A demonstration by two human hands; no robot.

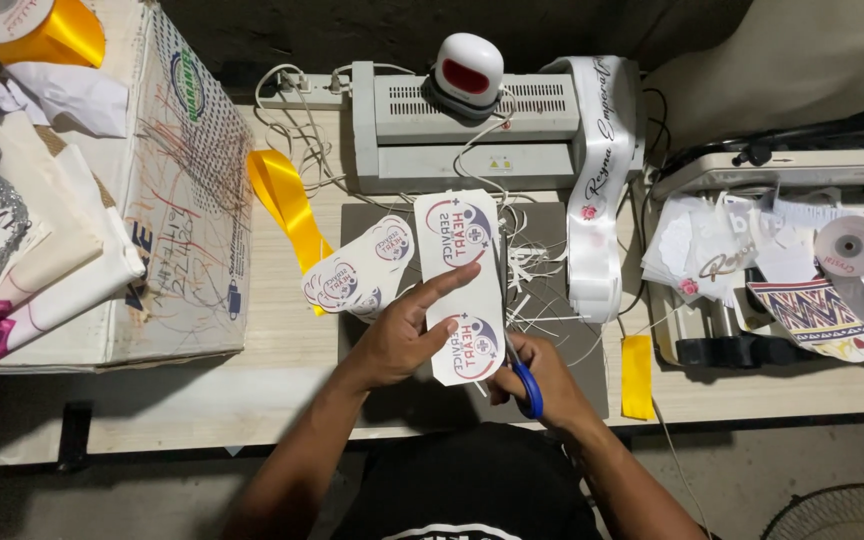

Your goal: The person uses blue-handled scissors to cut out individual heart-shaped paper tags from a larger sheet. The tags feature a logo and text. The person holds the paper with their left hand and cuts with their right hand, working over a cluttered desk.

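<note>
**Cutting a printed sheet at the counter**

Low in the frame, just right of centre, the right hand [542,385] is closed around a pair of blue-handled scissors [529,388], its fingers through the loops; the blades are hidden under the paper. Just left of it the left hand [402,335] pinches the edge of a tall white printed sheet [462,285], thumb below and forefinger stretched across the face. The sheet stands lengthwise at the centre of the frame and carries round red-and-blue logos at its top and bottom.

Left of the sheet, cut-out logo stickers [357,275] lie fanned on a grey mat [562,310], with thin white paper trimmings [532,265] scattered to the right. A small yellow strip [637,375] lies at the mat's right edge on the pale wooden counter [282,340].

Further up, a yellow ribbon [287,205] trails from the upper left, beside a scribbled cardboard box [187,190]. A white sash [597,190] with script lettering drapes over a grey laminator [472,135] at top centre, on which sits a small white and red heat press [467,68]. At the right, rolls of ribbon [852,245] and printed cuttings pile on another machine.
</note>
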